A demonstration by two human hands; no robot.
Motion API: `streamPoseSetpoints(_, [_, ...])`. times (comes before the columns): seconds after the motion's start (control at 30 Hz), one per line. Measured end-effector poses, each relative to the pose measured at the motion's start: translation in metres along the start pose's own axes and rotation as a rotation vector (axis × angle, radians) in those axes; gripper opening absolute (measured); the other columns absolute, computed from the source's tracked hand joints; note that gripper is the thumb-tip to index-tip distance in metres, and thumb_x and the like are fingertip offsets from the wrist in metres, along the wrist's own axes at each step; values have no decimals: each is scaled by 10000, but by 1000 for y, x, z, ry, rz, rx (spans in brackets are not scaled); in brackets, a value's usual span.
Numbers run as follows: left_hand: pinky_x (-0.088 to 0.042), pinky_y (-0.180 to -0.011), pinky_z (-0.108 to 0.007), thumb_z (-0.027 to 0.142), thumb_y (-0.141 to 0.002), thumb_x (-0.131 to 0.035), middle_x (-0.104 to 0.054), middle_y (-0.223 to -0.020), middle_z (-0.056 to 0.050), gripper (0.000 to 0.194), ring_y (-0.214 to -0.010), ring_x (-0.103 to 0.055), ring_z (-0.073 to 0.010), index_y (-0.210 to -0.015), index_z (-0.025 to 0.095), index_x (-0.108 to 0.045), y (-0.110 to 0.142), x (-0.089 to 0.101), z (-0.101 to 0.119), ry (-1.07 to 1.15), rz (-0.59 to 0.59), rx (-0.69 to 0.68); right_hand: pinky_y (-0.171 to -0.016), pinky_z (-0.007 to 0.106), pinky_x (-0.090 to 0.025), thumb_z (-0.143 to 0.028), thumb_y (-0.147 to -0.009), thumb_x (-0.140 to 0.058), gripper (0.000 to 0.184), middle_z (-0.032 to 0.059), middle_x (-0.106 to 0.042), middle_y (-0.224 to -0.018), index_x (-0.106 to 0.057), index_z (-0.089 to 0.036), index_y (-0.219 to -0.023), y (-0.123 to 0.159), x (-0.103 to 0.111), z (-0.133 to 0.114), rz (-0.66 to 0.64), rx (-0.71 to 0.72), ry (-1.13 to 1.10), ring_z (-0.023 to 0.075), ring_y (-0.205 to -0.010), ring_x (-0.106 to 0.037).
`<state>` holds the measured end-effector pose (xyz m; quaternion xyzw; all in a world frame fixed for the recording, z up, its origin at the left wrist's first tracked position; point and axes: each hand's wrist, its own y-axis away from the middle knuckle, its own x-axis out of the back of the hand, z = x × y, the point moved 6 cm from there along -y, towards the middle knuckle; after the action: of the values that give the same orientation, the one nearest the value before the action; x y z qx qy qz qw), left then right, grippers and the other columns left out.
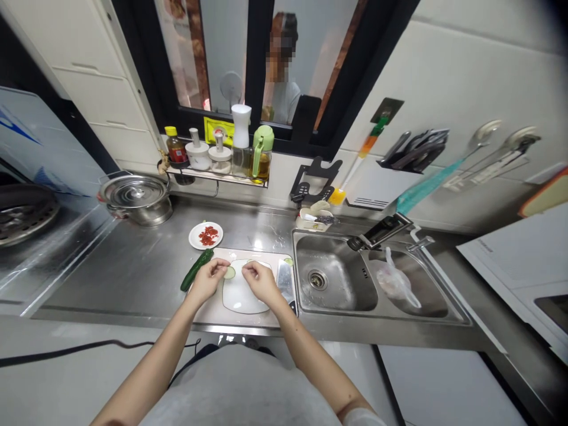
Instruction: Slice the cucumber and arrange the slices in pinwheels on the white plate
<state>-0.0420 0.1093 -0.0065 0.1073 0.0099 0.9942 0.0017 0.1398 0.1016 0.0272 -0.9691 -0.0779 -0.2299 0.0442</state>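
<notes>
My left hand and my right hand hover over a white plate that rests on a pale cutting board. A round cucumber slice lies on the plate right at my left fingertips. My right fingers are pinched together above the plate; whether they hold a slice I cannot tell. A whole green cucumber lies at the board's left edge. A cleaver lies on the board's right side, beside my right hand.
A small white dish of chopped red chili sits behind the board. A steel sink with a plastic bag is to the right. A lidded pot and a rack of condiment bottles stand at the back.
</notes>
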Motion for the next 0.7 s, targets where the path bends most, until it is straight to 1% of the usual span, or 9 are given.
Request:
streamPoseSetpoints(0.1, [-462, -701, -271, 381, -734, -630, -635, -725, -9, 277, -689, -590, -142, -909, 166, -641, 1, -6, 18, 30, -54, -16, -735, 267, -461, -310, -819, -575, 142, 9, -692, -837, -658, -209, -875, -8, -5, -7, -35, 5, -64, 150, -775, -610])
streamPoseSetpoints(0.2, [-456, -704, -273, 385, -735, -637, -600, -684, 15, 301, -671, -573, -134, -945, 169, -625, 3, -9, 29, 37, -89, -24, -740, 268, -461, -311, -802, -587, 155, 8, -683, -831, -655, -201, -888, -10, -9, -9, -82, 7, -98, 143, -764, -601])
streamPoseSetpoints(0.37, [-438, -699, -270, 410, -717, -650, -581, -674, 22, 342, -664, -556, -129, -958, 170, -605, 6, -15, 35, 79, -136, 9, -703, 252, -450, -274, -779, -579, 130, -16, -631, -746, -633, -190, -862, -9, -10, -6, -103, -14, -138, 120, -688, -561])
streamPoseSetpoints(0.47, [-436, -699, -272, 458, -696, -665, -583, -684, 16, 388, -670, -555, -134, -957, 177, -606, 8, -19, 35, 96, -142, 43, -681, 243, -444, -271, -771, -580, 123, -22, -614, -723, -625, -185, -845, -8, -11, -4, -116, -22, -168, 114, -666, -549])
streamPoseSetpoints(0.53, [-437, -702, -273, 500, -683, -673, -591, -703, 7, 430, -689, -561, -140, -963, 179, -613, 8, -20, 34, 103, -123, 54, -673, 240, -442, -269, -772, -574, 101, -20, -613, -716, -618, -184, -806, -8, -10, -3, -115, -18, -179, 114, -669, -550])
streamPoseSetpoints(0.6, [-430, -683, -267, 545, -677, -671, -591, -711, 1, 467, -693, -557, -141, -960, 176, -619, 8, -18, 33, 110, -70, 57, -660, 237, -439, -269, -772, -571, 93, -20, -608, -699, -609, -184, -777, -9, -7, -2, -90, -21, -187, 114, -661, -546])
streamPoseSetpoints(0.7, [-393, -602, -246, 610, -701, -630, -573, -653, 7, 509, -603, -504, -118, -942, 162, -623, 11, -17, 27, 140, 13, 107, -643, 233, -438, -282, -773, -573, 102, -14, -609, -698, -601, -183, -773, -12, 2, -2, -20, -23, -210, 112, -648, -539])
